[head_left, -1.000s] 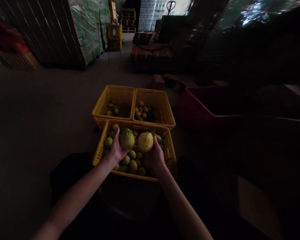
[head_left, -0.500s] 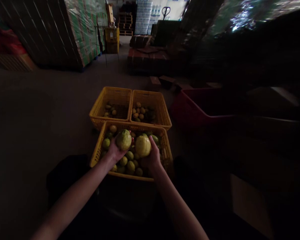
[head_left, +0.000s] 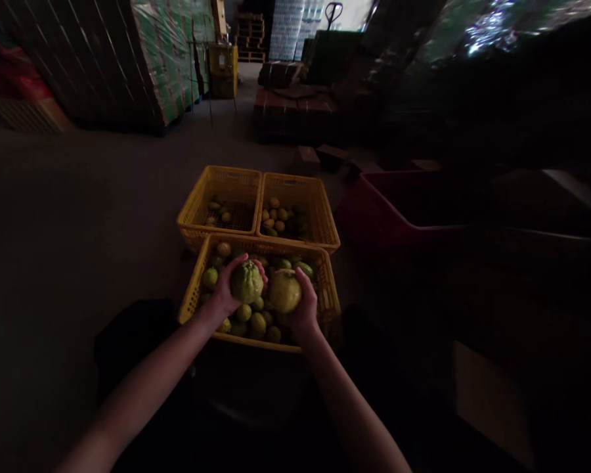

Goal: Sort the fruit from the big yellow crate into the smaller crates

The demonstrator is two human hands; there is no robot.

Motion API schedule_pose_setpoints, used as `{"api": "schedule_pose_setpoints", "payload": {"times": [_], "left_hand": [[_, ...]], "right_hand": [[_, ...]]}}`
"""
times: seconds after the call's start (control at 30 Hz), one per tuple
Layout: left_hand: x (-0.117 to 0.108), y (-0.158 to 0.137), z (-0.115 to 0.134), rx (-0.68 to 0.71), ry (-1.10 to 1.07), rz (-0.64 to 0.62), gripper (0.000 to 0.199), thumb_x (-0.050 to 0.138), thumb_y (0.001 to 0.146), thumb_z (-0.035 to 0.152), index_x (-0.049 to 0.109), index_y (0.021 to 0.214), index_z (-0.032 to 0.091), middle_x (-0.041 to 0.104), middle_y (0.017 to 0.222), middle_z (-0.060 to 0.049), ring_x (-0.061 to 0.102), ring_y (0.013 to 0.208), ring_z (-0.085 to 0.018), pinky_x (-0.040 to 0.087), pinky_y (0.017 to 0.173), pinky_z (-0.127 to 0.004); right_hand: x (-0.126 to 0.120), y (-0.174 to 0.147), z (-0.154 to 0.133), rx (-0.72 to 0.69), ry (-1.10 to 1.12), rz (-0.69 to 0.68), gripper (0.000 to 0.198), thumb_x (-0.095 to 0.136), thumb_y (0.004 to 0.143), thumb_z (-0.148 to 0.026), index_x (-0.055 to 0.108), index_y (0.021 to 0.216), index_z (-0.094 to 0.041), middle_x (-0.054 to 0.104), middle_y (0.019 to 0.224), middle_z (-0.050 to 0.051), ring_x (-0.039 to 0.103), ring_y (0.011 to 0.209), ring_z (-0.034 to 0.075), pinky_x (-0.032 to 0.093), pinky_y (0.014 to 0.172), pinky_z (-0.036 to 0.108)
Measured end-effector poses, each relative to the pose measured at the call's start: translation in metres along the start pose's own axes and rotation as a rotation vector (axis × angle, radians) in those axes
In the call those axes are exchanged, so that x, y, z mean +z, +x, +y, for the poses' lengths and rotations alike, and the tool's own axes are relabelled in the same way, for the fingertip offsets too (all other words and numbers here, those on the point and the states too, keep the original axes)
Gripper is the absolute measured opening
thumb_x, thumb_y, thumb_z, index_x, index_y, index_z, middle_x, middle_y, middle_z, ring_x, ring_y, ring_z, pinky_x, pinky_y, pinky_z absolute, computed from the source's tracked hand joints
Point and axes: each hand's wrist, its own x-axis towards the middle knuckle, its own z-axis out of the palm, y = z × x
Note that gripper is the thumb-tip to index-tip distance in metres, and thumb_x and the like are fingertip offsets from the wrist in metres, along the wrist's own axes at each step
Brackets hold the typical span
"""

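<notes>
My left hand [head_left: 225, 289] is wrapped round a bumpy green guava [head_left: 247, 281], thumb on top and fingertips showing on its far side. Close beside it, my right hand [head_left: 305, 307] grips a smoother, paler yellow-green guava [head_left: 284, 292] from the right. Both fruits are held just above the near yellow crate [head_left: 261, 344], which contains several more green and yellowish guavas [head_left: 258, 322]. Part of that pile is hidden under my hands.
Two more yellow crates, a left one [head_left: 192, 209] and a right one [head_left: 326, 211], adjoin the near crate's far side, each with some fruit. A red bin [head_left: 381, 203] stands to the right. Wrapped pallet stacks [head_left: 172, 66] and a yellow box [head_left: 223, 71] are farther back.
The left guava has turned so its ridged end shows more, and my left thumb now lies over it. The right guava has tilted, showing its stem end on top.
</notes>
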Motion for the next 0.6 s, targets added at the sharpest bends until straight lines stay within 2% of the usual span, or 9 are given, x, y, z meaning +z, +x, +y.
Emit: {"api": "schedule_pose_setpoints", "payload": {"times": [0.13,0.23,0.33,0.43,0.5,0.57,0.6], "left_hand": [[-0.002,-0.001,-0.003,0.006,0.045,-0.091,0.024,0.053,0.085,0.026,0.063,0.066,0.015,0.065,0.061,-0.006,0.07,0.073,-0.022,0.058,0.069,-0.03],[0.0,0.002,-0.002,-0.081,-0.006,-0.008,0.023,0.053,0.088,0.026,0.064,0.072,0.014,0.066,0.063,-0.004,0.069,0.066,-0.018,0.058,0.067,-0.029],[0.003,0.006,0.003,-0.158,-0.071,0.089,0.027,0.051,0.092,0.036,0.066,0.086,0.014,0.07,0.071,-0.004,0.069,0.063,-0.017,0.058,0.064,-0.03],[0.004,0.009,0.011,-0.177,-0.077,0.101,0.031,0.051,0.092,0.041,0.066,0.093,0.014,0.07,0.075,-0.006,0.069,0.065,-0.018,0.058,0.06,-0.03],[0.006,0.011,0.014,-0.179,-0.064,0.076,0.029,0.049,0.093,0.038,0.066,0.093,0.014,0.071,0.075,-0.007,0.069,0.063,-0.018,0.057,0.056,-0.029],[0.008,0.013,0.015,-0.142,-0.072,0.044,0.027,0.048,0.092,0.035,0.066,0.097,0.015,0.072,0.078,-0.007,0.069,0.064,-0.018,0.055,0.054,-0.027],[0.01,0.014,0.014,-0.105,-0.088,0.03,0.027,0.049,0.092,0.034,0.066,0.1,0.015,0.072,0.08,-0.007,0.069,0.067,-0.018,0.056,0.057,-0.027]], "right_hand": [[-0.001,-0.003,-0.003,-0.063,-0.102,-0.021,0.031,0.074,0.066,-0.045,0.073,0.072,-0.015,0.074,0.071,0.004,0.07,0.069,0.021,0.059,0.069,0.032],[-0.001,0.0,-0.004,0.047,-0.029,-0.014,0.031,0.071,0.068,-0.046,0.071,0.073,-0.016,0.073,0.068,0.004,0.071,0.07,0.023,0.06,0.068,0.034],[-0.003,0.008,-0.005,0.165,0.068,-0.029,0.033,0.065,0.075,-0.048,0.071,0.08,-0.016,0.072,0.066,0.005,0.072,0.071,0.024,0.06,0.067,0.035],[-0.007,0.016,-0.01,0.162,0.094,-0.066,0.029,0.063,0.077,-0.042,0.07,0.09,-0.016,0.073,0.068,0.003,0.071,0.066,0.022,0.06,0.059,0.034],[-0.007,0.019,-0.014,0.174,0.098,-0.097,0.028,0.062,0.078,-0.038,0.069,0.093,-0.016,0.074,0.071,0.004,0.07,0.062,0.022,0.057,0.049,0.031],[-0.004,0.021,-0.017,0.17,0.128,-0.147,0.032,0.059,0.08,-0.04,0.068,0.097,-0.015,0.075,0.076,0.006,0.068,0.058,0.02,0.052,0.041,0.028],[-0.002,0.021,-0.017,0.15,0.167,-0.168,0.034,0.057,0.081,-0.041,0.068,0.1,-0.016,0.075,0.077,0.006,0.068,0.059,0.02,0.053,0.043,0.027]]}}
